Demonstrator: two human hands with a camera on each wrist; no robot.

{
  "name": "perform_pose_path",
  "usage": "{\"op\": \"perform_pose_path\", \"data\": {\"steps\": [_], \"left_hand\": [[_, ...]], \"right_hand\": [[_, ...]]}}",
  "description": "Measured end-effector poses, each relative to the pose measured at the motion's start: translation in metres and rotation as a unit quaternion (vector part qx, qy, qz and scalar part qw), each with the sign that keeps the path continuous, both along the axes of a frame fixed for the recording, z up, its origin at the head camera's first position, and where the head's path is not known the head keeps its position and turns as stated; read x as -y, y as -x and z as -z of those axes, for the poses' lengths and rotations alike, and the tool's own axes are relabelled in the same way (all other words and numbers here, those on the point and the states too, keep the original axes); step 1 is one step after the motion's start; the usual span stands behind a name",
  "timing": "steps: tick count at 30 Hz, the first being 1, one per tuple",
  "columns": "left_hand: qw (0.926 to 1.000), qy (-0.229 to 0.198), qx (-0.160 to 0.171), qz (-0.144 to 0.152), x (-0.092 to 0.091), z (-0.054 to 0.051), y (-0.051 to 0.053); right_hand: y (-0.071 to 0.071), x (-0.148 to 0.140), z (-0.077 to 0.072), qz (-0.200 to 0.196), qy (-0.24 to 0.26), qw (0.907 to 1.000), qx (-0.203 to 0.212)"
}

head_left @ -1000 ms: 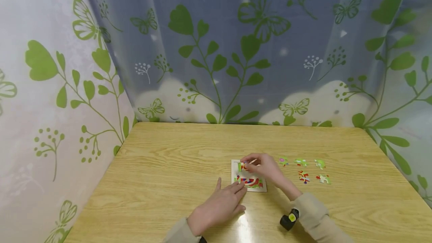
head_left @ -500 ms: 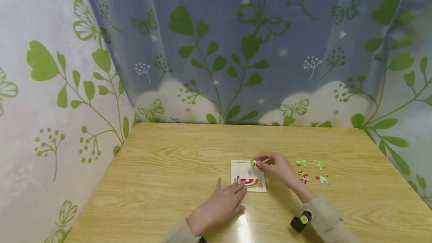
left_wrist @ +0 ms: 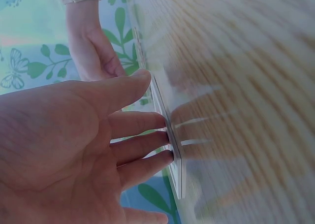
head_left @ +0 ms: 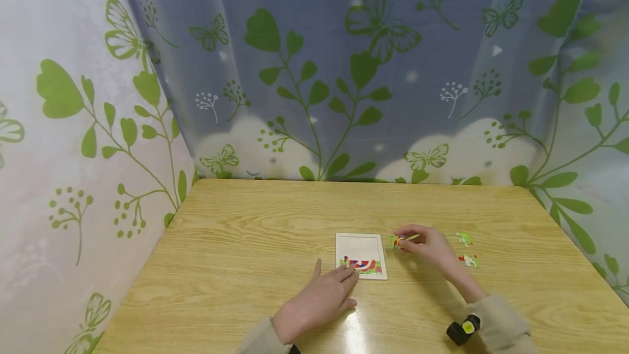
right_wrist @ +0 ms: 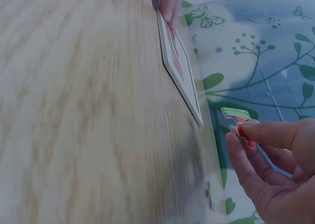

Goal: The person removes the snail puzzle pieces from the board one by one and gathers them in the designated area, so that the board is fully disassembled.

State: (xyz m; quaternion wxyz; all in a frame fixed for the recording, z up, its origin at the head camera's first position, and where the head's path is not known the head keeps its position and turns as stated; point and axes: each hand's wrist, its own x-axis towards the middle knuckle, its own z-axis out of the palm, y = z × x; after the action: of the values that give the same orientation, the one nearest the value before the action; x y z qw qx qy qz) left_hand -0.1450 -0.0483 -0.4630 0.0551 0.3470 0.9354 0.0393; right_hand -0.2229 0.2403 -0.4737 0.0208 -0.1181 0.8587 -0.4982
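A white-framed jigsaw board (head_left: pixel 358 246) lies on the table, its bottom row filled with red, white, blue and green pieces and its upper part bare white. My left hand (head_left: pixel 321 299) rests with straight fingers on its lower left edge; in the left wrist view the fingertips (left_wrist: pixel 166 157) touch the board's rim. Just right of the board, my right hand (head_left: pixel 429 247) pinches a jigsaw piece (head_left: pixel 395 241), green with red and white. The right wrist view shows that jigsaw piece (right_wrist: pixel 236 114) held between thumb and fingers, above the table.
Two loose jigsaw pieces, a green upper one (head_left: pixel 464 239) and a white, red and green lower one (head_left: pixel 470 260), lie right of my right hand. The wooden table (head_left: pixel 245 234) ends at a patterned curtain (head_left: pixel 314 70).
The right hand has lifted the jigsaw piece from the board's upper left and carried it right, past the frame. It now covers some loose pieces. The left hand stays put.
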Motion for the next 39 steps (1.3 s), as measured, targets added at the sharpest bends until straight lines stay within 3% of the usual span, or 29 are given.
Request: {"op": "perform_pose_path", "data": {"steps": [6, 15, 25, 32, 39], "left_hand": [[1.0, -0.003, -0.002, 0.0, 0.0, 0.0, -0.001], [1.0, -0.001, 0.007, -0.003, 0.0, 0.0, 0.0], [0.9999, -0.008, 0.008, -0.003, 0.0, 0.0, 0.0], [1.0, -0.009, 0.002, 0.002, 0.0, 0.002, 0.001], [0.9999, -0.012, 0.003, 0.002, 0.001, 0.002, 0.001]], "right_hand": [[-0.007, -0.02, -0.007, 0.017, -0.046, 0.9988, -0.012], [-0.008, -0.035, -0.004, 0.042, -0.101, 0.9937, -0.024], [-0.006, -0.032, 0.001, 0.008, -0.126, 0.9916, -0.027], [-0.004, -0.03, 0.002, 0.01, -0.173, 0.9845, -0.028], [-0.005, -0.028, 0.003, 0.014, -0.183, 0.9828, -0.02]]}}
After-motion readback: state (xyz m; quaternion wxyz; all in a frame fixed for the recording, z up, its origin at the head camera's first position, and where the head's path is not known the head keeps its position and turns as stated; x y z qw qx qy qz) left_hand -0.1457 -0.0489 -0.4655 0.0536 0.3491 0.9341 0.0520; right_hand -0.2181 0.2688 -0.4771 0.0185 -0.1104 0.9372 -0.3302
